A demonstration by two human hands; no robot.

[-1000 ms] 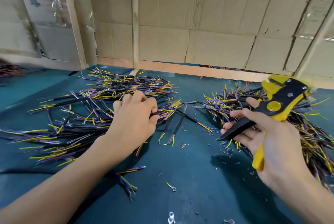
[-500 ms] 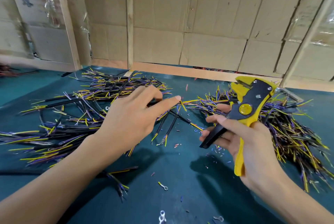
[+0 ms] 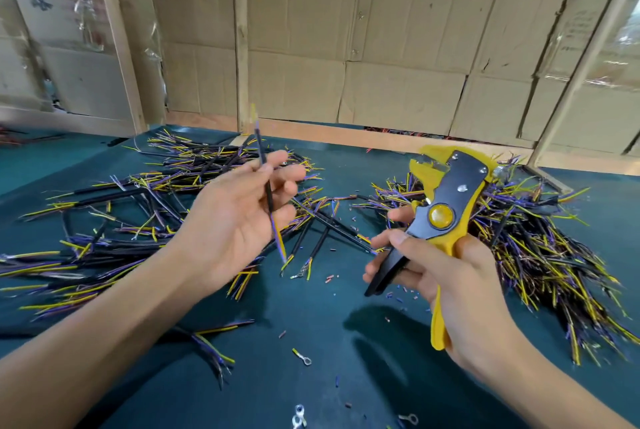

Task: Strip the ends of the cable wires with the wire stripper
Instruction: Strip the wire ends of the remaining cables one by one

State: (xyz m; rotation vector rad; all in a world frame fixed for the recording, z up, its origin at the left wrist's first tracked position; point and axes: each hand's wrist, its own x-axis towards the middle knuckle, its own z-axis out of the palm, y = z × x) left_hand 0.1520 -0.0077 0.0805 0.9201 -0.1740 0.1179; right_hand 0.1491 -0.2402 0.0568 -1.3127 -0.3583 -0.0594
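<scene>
Above the desk (image 3: 346, 342), left of the stripper (image 3: 446, 206): left hand (image 3: 239, 217) raised palm-up, pinching one cable (image 3: 268, 193) between thumb and fingers. Cable held nearly upright, black sheath crossing the palm, yellow and purple wires sticking out at both ends, lower wires pointing down toward the desk, upper end blurred. Right of that cable: right hand (image 3: 446, 276) wrapped around the stripper's handles, yellow handle running down through the palm, black handle jutting out past the fingers toward the left. Stripper head tilted up and away, yellow with a black plate and a round yellow knob, not touching the cable; whether its jaws stand parted, not clear. Left of the stripper, on the desk behind and under the left forearm: a loose pile (image 3: 121, 213) of black cables with yellow and purple ends, spread flat. Right of the stripper, just behind the right hand: a second pile (image 3: 540, 248), denser, with frayed wire ends fanning out. Below the stripper, on the teal surface: scattered bits of insulation and a few ring terminals (image 3: 302, 357). Beyond the stripper, at the desk's far edge: a wall of cardboard (image 3: 381, 47) sheets with wooden battens.
</scene>
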